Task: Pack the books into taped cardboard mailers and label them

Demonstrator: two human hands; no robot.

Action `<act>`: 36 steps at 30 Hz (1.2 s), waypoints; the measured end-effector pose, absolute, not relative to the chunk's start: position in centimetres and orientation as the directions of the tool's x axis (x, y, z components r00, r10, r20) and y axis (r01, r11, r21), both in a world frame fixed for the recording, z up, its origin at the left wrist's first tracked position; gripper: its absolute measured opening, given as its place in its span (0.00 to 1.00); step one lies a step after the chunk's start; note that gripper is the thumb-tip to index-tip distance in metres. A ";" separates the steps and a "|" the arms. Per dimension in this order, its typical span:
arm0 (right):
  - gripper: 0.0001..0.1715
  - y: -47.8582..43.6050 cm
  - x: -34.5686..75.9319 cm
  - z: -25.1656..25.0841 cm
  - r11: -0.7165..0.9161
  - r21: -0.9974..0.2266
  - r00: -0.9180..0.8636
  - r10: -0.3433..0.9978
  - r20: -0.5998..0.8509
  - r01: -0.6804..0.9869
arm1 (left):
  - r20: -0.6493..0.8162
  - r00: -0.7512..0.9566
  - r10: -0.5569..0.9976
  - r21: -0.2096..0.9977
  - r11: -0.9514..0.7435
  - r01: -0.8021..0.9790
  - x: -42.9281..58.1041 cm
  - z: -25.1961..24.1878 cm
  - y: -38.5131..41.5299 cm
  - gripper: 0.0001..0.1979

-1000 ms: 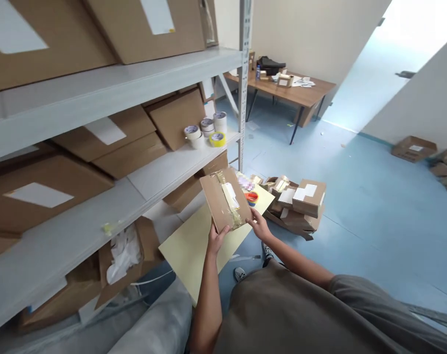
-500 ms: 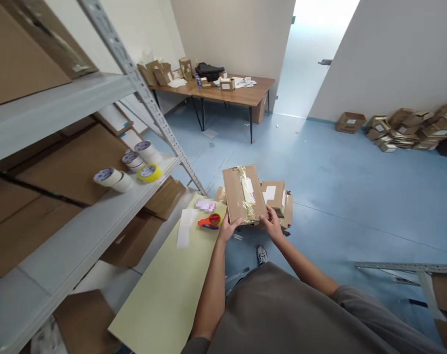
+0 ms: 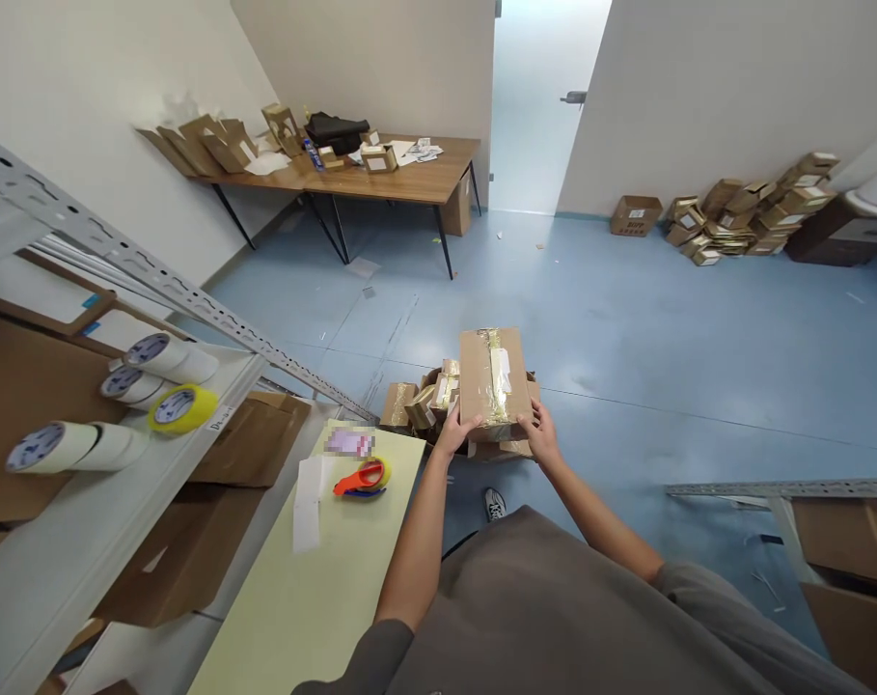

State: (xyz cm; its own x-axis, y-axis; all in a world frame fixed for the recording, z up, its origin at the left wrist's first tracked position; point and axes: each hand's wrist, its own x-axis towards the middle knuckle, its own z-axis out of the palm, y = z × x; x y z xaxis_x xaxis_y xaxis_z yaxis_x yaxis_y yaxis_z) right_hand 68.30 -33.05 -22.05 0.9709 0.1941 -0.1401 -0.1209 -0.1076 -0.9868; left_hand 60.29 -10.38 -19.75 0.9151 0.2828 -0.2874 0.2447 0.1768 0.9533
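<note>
Cardboard box (image 3: 492,381), rectangular and glossy-taped, is pinched between left hand (image 3: 458,434) and right hand (image 3: 541,436) grips.

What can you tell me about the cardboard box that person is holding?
The cardboard box is small, brown and closed. Shiny clear tape runs lengthwise down its top, with a white label beside it. It is held roughly level, long side pointing away from the person. The left hand grips its near left corner, the right hand its near right corner. Beneath it, a pile of smaller boxes lies on the blue floor.
</note>
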 end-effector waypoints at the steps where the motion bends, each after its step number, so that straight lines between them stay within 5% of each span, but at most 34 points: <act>1: 0.43 -33.3 68.7 -22.1 -0.104 -0.987 0.972 0.192 -0.137 -0.119 | -0.283 0.917 0.279 0.954 0.176 0.241 60.8 -19.8 -10.5 0.43; 15: 0.41 -39.5 68.3 -20.9 -0.070 -0.991 0.992 -0.068 -0.107 -0.111 | -0.184 0.979 0.090 0.964 0.210 0.162 64.8 -20.5 -16.6 0.52; 29: 0.42 -53.5 74.0 -25.0 -0.145 -0.965 0.967 -0.168 -0.193 -0.218 | -0.322 0.947 -0.009 0.928 0.197 0.318 71.7 -24.0 -30.4 0.57; 33: 0.43 -57.7 77.3 -26.4 -0.250 -0.932 0.961 -0.155 -0.228 -0.262 | -0.392 0.920 -0.032 0.909 0.142 0.392 74.5 -24.7 -34.3 0.63; 36: 0.46 -60.0 79.4 -27.4 -0.471 -0.791 0.920 -0.161 -0.357 -0.389 | -0.493 0.869 0.038 0.870 0.005 0.493 76.6 -24.7 -35.6 0.66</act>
State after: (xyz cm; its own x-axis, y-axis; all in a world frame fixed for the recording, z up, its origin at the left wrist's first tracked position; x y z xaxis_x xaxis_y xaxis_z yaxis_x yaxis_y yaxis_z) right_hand 79.39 -59.99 -27.41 0.9202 -0.1612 -0.3568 -0.3894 -0.4713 -0.7914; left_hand 76.58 -35.59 -24.72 0.8691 0.0378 -0.4932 0.4934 0.0051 0.8698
